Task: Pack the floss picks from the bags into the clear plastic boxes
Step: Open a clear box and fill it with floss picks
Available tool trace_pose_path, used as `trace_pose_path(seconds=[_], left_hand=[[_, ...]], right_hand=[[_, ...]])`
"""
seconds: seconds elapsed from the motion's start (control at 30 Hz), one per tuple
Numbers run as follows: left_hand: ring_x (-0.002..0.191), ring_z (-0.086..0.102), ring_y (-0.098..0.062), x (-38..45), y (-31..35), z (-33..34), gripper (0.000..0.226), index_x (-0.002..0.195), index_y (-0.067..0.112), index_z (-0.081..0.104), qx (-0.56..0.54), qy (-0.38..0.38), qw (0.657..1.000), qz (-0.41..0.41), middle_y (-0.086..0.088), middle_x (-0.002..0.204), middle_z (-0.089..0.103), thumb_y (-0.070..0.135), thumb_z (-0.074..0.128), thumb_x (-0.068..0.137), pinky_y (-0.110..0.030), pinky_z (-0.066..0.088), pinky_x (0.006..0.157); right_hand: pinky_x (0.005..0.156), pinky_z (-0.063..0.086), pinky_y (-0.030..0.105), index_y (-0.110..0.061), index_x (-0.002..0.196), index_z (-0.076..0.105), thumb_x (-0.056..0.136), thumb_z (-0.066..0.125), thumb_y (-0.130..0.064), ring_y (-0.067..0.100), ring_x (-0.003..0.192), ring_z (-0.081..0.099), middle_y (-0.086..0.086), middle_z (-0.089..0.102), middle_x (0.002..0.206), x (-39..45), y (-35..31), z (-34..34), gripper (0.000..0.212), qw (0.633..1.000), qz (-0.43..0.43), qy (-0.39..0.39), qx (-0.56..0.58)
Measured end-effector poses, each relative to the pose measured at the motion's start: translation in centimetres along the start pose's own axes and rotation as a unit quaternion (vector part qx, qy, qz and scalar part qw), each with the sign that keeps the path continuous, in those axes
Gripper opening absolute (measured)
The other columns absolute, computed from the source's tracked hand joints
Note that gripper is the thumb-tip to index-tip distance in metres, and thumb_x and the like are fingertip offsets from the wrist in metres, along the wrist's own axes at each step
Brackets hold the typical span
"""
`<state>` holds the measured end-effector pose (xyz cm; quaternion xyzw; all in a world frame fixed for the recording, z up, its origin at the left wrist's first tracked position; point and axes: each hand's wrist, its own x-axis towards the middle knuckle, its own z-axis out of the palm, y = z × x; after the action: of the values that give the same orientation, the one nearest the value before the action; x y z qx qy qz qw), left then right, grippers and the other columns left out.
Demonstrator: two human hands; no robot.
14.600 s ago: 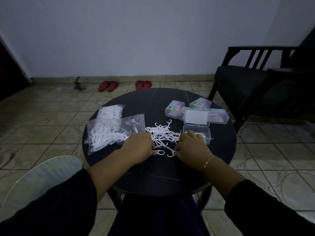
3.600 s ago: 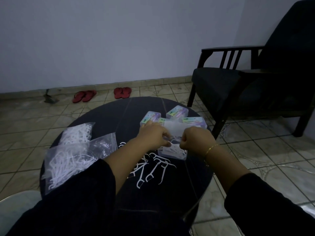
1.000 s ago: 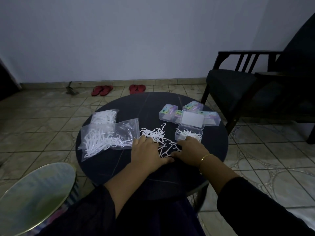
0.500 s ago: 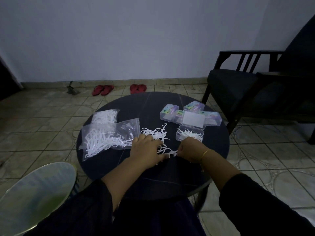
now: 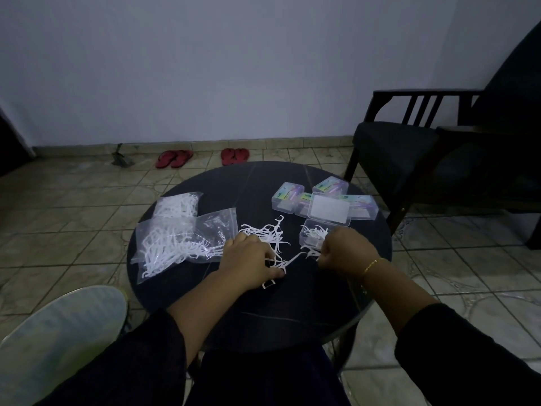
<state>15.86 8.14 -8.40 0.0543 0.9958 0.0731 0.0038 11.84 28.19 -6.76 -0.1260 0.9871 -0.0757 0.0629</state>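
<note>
A loose pile of white floss picks [image 5: 268, 234] lies in the middle of the round black table [image 5: 257, 312]. My left hand [image 5: 248, 259] rests on the near side of the pile with curled fingers on a few picks. My right hand [image 5: 344, 250], curled in a fist, grips a small bunch of picks just in front of the open clear box [image 5: 314, 234], which holds several picks. Its lid [image 5: 330, 212] stands open behind it. Two clear bags of picks [image 5: 178, 238] lie to the left.
Three closed boxes with coloured labels [image 5: 288, 197] stand behind the open one. A black armchair [image 5: 433, 148] is at the right. A pale round stool top [image 5: 55, 341] is at the lower left. Red sandals [image 5: 174, 158] lie by the wall.
My right hand has lifted off the table with a bunch of picks and moved toward the open box. My left hand has stayed on the pile.
</note>
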Motion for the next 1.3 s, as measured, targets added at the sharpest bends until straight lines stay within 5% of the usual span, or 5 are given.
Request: trace_pose_path(seconds=[0.43,0.63,0.8,1.3], left_hand=[[0.119,0.039,-0.021,1.0,0.0,-0.8,0.056,0.1,0.028,0.07,0.044,-0.043,0.998,-0.022,0.003,0.116,0.056,0.074,0.061,0.069,-0.038,0.028,0.099],[0.116,0.039,-0.02,1.3,0.0,-0.8,0.045,0.09,0.031,0.074,0.02,-0.061,0.998,-0.015,0.006,0.104,0.06,0.071,0.062,0.071,-0.038,0.029,0.097],[0.117,0.039,-0.019,1.2,0.4,-1.0,0.032,0.097,0.036,0.073,-0.008,-0.067,0.998,-0.007,0.009,0.106,0.064,0.061,0.065,0.077,-0.035,0.03,0.093],[0.116,0.042,-0.018,1.1,0.5,-0.9,0.026,0.094,0.036,0.072,-0.015,-0.06,0.998,-0.003,0.012,0.103,0.066,0.057,0.065,0.08,-0.036,0.03,0.095]], right_hand=[[0.081,0.052,0.032,-0.01,0.093,0.066,0.087,0.06,-0.031,0.019,0.083,0.055,0.007,0.054,0.091,4.1,0.6,-2.3,0.023,0.997,0.003,0.044,-0.069],[0.085,0.049,0.031,-0.009,0.107,0.064,0.091,0.055,-0.03,0.021,0.097,0.058,0.008,0.061,0.11,4.8,1.1,-1.8,0.028,0.996,0.037,0.032,-0.074],[0.099,0.043,0.038,-0.03,0.125,0.059,0.094,0.053,-0.036,0.024,0.114,0.049,0.007,0.049,0.126,4.3,0.7,-2.1,0.033,0.999,-0.015,0.0,-0.05],[0.101,0.042,0.038,-0.039,0.13,0.054,0.096,0.045,-0.03,0.026,0.114,0.046,0.008,0.044,0.127,4.1,0.8,-1.7,0.036,0.998,-0.037,-0.034,-0.028]])
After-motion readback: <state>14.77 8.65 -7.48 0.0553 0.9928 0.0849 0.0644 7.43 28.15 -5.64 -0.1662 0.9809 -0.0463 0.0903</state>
